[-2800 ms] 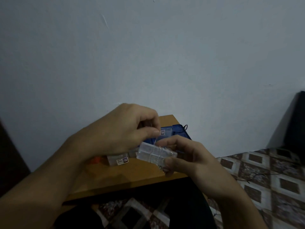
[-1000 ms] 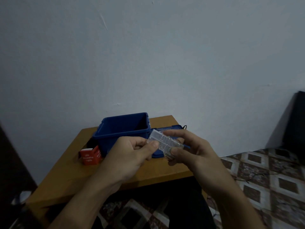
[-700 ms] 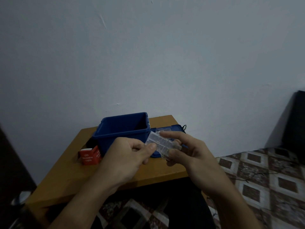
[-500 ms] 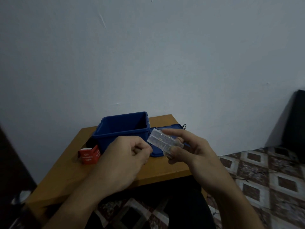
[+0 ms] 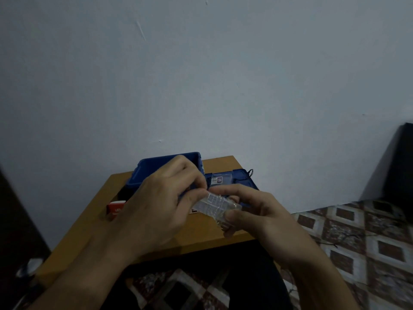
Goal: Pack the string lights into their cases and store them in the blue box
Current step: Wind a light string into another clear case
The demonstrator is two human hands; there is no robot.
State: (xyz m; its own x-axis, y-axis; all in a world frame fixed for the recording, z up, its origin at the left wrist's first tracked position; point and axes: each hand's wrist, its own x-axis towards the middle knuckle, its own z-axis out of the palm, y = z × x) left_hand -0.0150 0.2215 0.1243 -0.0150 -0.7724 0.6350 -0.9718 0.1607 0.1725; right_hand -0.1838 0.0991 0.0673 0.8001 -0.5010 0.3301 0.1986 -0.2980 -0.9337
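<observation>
We hold the clear plastic case between both hands, just above the near right part of the wooden table. Our left hand is curled, thumb and fingertips pinching the case's left end. Our right hand grips the right end, thumb pressed on the near corner and forefinger laid along the far edge. The case sits tilted, its left end higher. What lies inside it is too blurred to tell.

Just beyond our left knuckles stands the blue box, open at the top, near the table's far edge; our hand hides its near wall. To its right, a blue lid lies flat at the table's right edge, and a second small case with a label rests on it. A red carton peeks out left of our left wrist.

The left and near stretches of the tabletop show bare wood. Right of the table, patterned floor tiles run to the pale wall, with a thin black cord lying across them.
</observation>
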